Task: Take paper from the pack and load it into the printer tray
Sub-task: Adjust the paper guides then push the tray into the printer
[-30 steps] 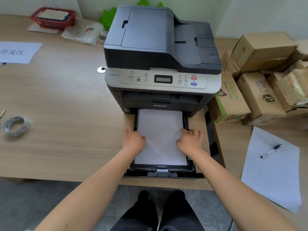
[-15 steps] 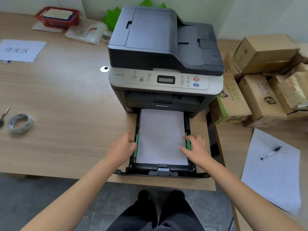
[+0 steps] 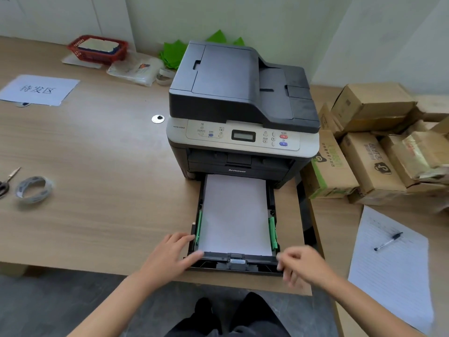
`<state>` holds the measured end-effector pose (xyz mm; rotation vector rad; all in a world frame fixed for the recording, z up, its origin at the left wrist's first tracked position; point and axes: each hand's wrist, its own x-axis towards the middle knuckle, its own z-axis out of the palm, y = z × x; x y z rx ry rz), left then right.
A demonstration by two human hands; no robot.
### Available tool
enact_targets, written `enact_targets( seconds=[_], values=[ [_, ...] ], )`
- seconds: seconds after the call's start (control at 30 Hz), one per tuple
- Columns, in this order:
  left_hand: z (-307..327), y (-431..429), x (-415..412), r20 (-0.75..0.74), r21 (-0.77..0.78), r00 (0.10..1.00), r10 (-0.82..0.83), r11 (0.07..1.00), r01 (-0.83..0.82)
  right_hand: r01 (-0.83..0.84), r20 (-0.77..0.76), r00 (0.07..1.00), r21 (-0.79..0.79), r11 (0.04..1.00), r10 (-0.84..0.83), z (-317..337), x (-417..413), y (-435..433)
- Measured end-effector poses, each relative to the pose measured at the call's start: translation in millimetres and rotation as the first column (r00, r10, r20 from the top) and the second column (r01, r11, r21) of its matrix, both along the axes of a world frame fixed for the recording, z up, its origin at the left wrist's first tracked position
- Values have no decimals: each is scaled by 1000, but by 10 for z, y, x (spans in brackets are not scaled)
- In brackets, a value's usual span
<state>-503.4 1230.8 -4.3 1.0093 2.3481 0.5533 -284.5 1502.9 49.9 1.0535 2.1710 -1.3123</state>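
Observation:
A dark grey printer stands on the wooden desk. Its black tray is pulled out toward me, with a flat stack of white paper lying between green side guides. My left hand rests at the tray's front left corner, thumb touching the rim, fingers apart. At the front right corner is my right hand, blurred, fingers loosely curled, with nothing seen in it. No paper pack is in view.
Cardboard boxes are piled right of the printer. A lined sheet with a pen lies at the near right. Tape roll and scissors sit at the left, a red basket and a printed sign at the back left.
Both hands have come off the paper and slid back along the tray sides to its front corners. The paper lies flat in the tray. The view has shifted slightly.

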Motion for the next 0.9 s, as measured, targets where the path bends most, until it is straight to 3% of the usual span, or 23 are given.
enact_targets(
  seconds=[0.07, 0.13, 0.2, 0.27, 0.4, 0.47, 0.53, 0.67, 0.77, 0.83, 0.9],
  values=[
    [-19, 133, -20, -34, -90, 999, 8, 996, -11, 152, -77, 987, 132, 980, -143, -78, -106, 144],
    [-66, 273, 6, -70, -181, 998, -7, 983, -6, 88, 3, 996, 189, 978, -90, -183, -246, 191],
    [-87, 393, 54, -20, -180, 999, 50, 982, -53, 81, 70, 993, 118, 990, -90, -306, -377, 168],
    [-86, 477, 68, 149, -123, 967, 206, 974, -188, 116, 70, 990, 76, 990, -121, -370, -476, 129],
    [20, 568, 48, 499, -45, 760, 417, 888, -458, 221, 40, 974, 67, 973, -224, -425, -554, 91],
    [34, 584, 23, 589, -74, 668, 455, 853, -516, 260, 20, 965, 36, 965, -260, -444, -571, 61],
    [40, 574, -9, 619, -87, 635, 461, 845, -528, 293, 15, 956, 13, 956, -293, -441, -602, 42],
    [104, 531, -90, 623, -145, 654, 430, 885, -443, 298, 32, 954, 10, 955, -298, -394, -603, 8],
    [153, 560, -127, 493, -159, 803, 335, 942, -296, 239, 61, 969, 6, 971, -239, -288, -571, 101],
    [242, 566, -147, 321, -50, 906, 276, 960, -274, 218, 28, 975, 62, 974, -220, -156, -555, 189],
    [441, 505, -163, 299, 179, 922, 246, 935, -308, 210, -99, 975, 105, 972, -200, 27, -492, 242]
  ],
)
